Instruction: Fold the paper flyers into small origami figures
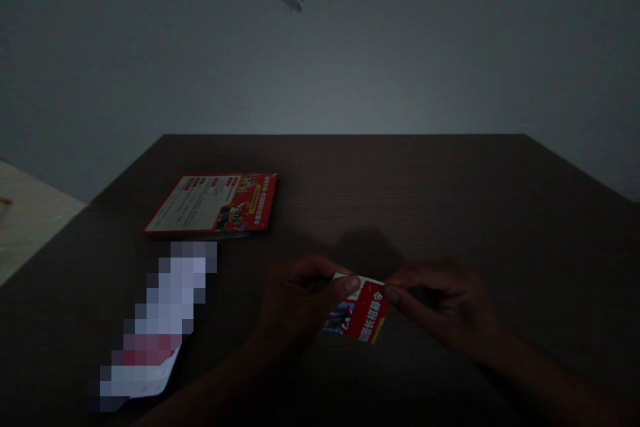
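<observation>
Bright slab: pale flat device with dark edge (173, 367), mostly pixelated, on the dark brown wood-grain table (400, 180); we can't read it.
Sheet stack: red-bordered white printed paper sheets (200, 203), just beyond the slab; white title on red seems to end 团长招募令, body text too small.
Left hand (295, 303): closed in a pinch, thumb on the folded paper's front, fingers behind.
Folded paper: small red-and-white printed paper piece (373, 310), between both hands; we read 团长招募令, running lower left to upper right. Near square, so we can't call its long axis.
Right hand (450, 303): thumb and forefinger nipped on its upper right corner.
</observation>
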A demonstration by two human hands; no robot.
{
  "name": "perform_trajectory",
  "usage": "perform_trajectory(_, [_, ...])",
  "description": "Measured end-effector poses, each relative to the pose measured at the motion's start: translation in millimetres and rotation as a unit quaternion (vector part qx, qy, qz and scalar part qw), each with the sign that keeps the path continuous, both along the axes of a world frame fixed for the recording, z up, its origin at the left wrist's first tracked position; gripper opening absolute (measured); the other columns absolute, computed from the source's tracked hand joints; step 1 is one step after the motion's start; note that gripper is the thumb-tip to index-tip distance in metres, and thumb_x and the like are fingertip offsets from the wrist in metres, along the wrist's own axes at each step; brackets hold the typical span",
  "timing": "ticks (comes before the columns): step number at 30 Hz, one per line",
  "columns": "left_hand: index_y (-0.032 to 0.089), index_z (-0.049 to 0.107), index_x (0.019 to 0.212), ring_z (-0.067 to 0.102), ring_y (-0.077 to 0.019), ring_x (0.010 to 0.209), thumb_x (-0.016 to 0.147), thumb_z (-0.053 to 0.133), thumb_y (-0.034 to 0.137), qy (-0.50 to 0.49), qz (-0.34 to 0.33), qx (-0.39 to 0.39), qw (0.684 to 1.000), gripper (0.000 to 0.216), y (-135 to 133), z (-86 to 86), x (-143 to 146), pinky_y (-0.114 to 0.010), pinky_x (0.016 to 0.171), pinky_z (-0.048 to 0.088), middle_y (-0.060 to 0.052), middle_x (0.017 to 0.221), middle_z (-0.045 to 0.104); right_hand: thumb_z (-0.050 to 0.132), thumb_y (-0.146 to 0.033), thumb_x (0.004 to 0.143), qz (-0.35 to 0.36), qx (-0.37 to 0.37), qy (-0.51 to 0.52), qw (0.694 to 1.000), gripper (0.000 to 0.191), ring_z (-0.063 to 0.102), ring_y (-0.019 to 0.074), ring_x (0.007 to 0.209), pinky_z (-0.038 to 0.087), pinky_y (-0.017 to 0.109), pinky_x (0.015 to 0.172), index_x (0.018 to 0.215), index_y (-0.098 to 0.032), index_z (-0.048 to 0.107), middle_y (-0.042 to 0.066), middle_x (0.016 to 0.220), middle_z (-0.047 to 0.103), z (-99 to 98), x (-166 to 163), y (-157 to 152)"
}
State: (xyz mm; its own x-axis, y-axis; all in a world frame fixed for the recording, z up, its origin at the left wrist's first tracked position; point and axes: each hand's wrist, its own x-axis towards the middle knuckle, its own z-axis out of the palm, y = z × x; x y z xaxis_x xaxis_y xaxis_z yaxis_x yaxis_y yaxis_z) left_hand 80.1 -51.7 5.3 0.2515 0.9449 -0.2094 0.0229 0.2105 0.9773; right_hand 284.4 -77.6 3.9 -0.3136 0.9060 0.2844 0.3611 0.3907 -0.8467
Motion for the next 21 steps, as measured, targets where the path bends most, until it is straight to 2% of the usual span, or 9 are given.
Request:
perform_trajectory(6, [0.016,0.072,0.064,0.059,-0.0119,0.044,0.063,0.077,0.031,0.009,0.015,-0.034,0.999,0.016,1.6,2.7,-0.5,-0.017,0.038,0.043,-0.002,0.055,0.068,0.06,-0.019,0.083,-0.006,-0.034,0.018,0.999,0.013,0.061,0.0114,0.054,0.045,0.021,0.049,0.076,-0.015,0.07,0.004,0.066,0.069,0.6,-0.5,0.8])
perform_trajectory(11, [0.016,0.074,0.069,0.061,-0.0132,0.046,0.066,0.074,0.033,0.029,-0.01,-0.035,0.999,0.018,4.0,1.6,1.0,-0.018,0.038,0.045,-0.003,0.056,0.069,0.061,-0.022,0.083,-0.019,-0.064,0.028,0.997,0.016,0.058,0.0101,0.052,0.044,0.019,0.047,0.072,-0.015,0.07,0.003,0.062,0.068,1.2,1.4,2.3])
perform_trajectory(15, [0.018,0.075,0.073,0.061,-0.0128,0.044,0.07,0.07,0.03,0.065,-0.007,0.013,0.998,0.013,2.2,2.6,0.2,-0.017,0.037,0.045,-0.001,0.055,0.068,0.063,-0.025,0.081,-0.026,-0.093,0.059,0.994,0.015,0.057,0.0098,0.051,0.044,0.019,0.046,0.072,-0.015,0.07,0.003,0.061,0.067,-0.2,2.7,2.7])
perform_trajectory(18, [0.02,0.076,0.076,0.06,-0.0131,0.041,0.071,0.069,0.03,0.094,-0.036,0.084,0.991,0.013,2.4,1.7,-2.9,-0.018,0.035,0.044,-0.001,0.055,0.068,0.064,-0.026,0.08,-0.037,-0.129,0.081,0.988,0.016,0.054,0.0087,0.048,0.042,0.018,0.044,0.069,-0.015,0.071,0.002,0.058,0.065,-1.1,2.4,2.3])
perform_trajectory(21, [0.02,0.075,0.076,0.062,-0.0135,0.047,0.074,0.067,0.03,0.11,-0.059,0.134,0.983,0.014,4.5,-1.3,-4.7,-0.018,0.041,0.046,-0.002,0.058,0.07,0.065,-0.027,0.08,-0.039,-0.155,0.093,0.983,0.017,0.051,0.008,0.046,0.041,0.018,0.043,0.068,-0.015,0.07,0.001,0.054,0.062,-1.9,2.1,1.5])
